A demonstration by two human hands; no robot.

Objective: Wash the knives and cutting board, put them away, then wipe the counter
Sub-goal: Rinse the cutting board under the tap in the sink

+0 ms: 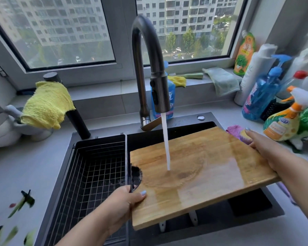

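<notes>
A wooden cutting board [212, 167] is held flat over the black sink [252, 208]. My left hand [121, 205] grips its near left edge, thumb on top beside the cut-out handle hole. My right hand [267, 148] holds the far right edge. Water runs from the dark faucet [159, 89] onto the middle of the board and spreads in a wet patch. Two white handles [193, 218] poke out from under the board's near edge, possibly knives; their blades are hidden.
A black wire basket [96, 171] fills the sink's left half. Yellow cloth [46, 105] hangs on a black post at left. Spray bottles [283, 125] crowd the right counter, with a pink cloth [236, 130]. Vegetable scraps [23, 203] lie on the left counter.
</notes>
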